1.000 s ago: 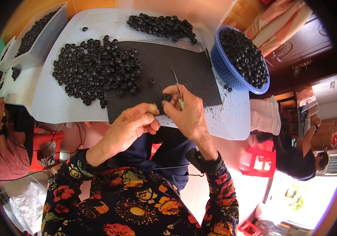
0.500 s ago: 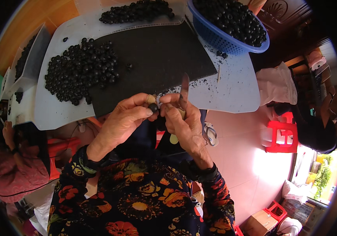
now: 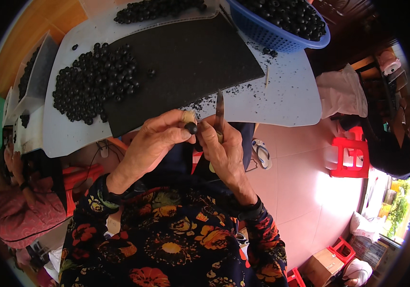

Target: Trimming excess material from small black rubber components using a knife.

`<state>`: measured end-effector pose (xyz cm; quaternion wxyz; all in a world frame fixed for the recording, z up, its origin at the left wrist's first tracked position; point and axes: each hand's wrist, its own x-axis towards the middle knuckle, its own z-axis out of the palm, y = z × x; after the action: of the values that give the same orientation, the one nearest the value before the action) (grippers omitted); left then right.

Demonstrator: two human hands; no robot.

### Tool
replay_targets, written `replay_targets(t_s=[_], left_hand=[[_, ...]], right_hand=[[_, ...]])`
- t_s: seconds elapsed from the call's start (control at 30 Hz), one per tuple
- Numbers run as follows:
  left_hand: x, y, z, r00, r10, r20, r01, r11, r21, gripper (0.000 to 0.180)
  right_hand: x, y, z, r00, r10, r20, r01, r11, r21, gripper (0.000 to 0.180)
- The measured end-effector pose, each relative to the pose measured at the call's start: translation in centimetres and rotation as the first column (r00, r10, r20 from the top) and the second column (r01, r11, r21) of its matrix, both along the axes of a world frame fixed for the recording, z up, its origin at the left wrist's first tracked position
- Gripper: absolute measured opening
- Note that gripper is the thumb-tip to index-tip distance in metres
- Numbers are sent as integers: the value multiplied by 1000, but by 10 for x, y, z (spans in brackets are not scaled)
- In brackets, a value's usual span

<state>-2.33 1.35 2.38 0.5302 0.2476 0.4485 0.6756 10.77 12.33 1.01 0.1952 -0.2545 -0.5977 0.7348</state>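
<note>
My left hand (image 3: pixel 155 138) pinches a small black ball (image 3: pixel 191 128) between thumb and forefinger, with a tan wrap (image 3: pixel 188 116) around one fingertip. Close beside it, my right hand (image 3: pixel 224 150) grips a short knife (image 3: pixel 220 111), its blade pointing away from me. The right fingertips are very near the ball; whether they touch it I cannot tell. Both hands are just off the near edge of a black mat (image 3: pixel 186 62) lying on a pale table (image 3: pixel 293 95). A heap of similar black balls (image 3: pixel 95 83) covers the mat's left side and the table next to it.
Black crumbs (image 3: pixel 205 103) lie along the mat's near edge. A blue basket (image 3: pixel 281 38) full of black balls stands far right; a clear bin (image 3: pixel 42 71) stands left. Another person's pink sleeve (image 3: pixel 28 210) shows at left. A red stool (image 3: pixel 351 158) stands on the floor at right.
The ball and my left fingers have shifted slightly right. The knife has moved a little left and its blade looks more upright. The whole view has shifted slightly.
</note>
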Motion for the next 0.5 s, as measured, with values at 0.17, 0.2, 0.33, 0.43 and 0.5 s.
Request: replay_targets(t_s=[0.17, 0.2, 0.33, 0.43, 0.5], left_hand=[[-2, -2, -4, 999, 10, 41, -9, 1000, -19, 23], [-3, -3, -6, 1000, -3, -9, 3, 1000, -18, 24], [-2, -4, -4, 985, -14, -170, 13, 1000, -7, 25], [2, -3, -4, 974, 34, -224, -25, 999, 46, 24], [0, -3, -7, 978, 26, -208, -19, 999, 34, 24]], right_hand=[[7, -2, -2, 998, -37, 47, 17, 928, 373, 26], [7, -2, 3, 999, -2, 42, -9, 964, 264, 26], [3, -7, 8, 1000, -3, -18, 4, 999, 46, 27], [2, -7, 4, 998, -3, -60, 2, 1000, -12, 25], [2, -8, 2, 996, 14, -91, -22, 996, -90, 23]])
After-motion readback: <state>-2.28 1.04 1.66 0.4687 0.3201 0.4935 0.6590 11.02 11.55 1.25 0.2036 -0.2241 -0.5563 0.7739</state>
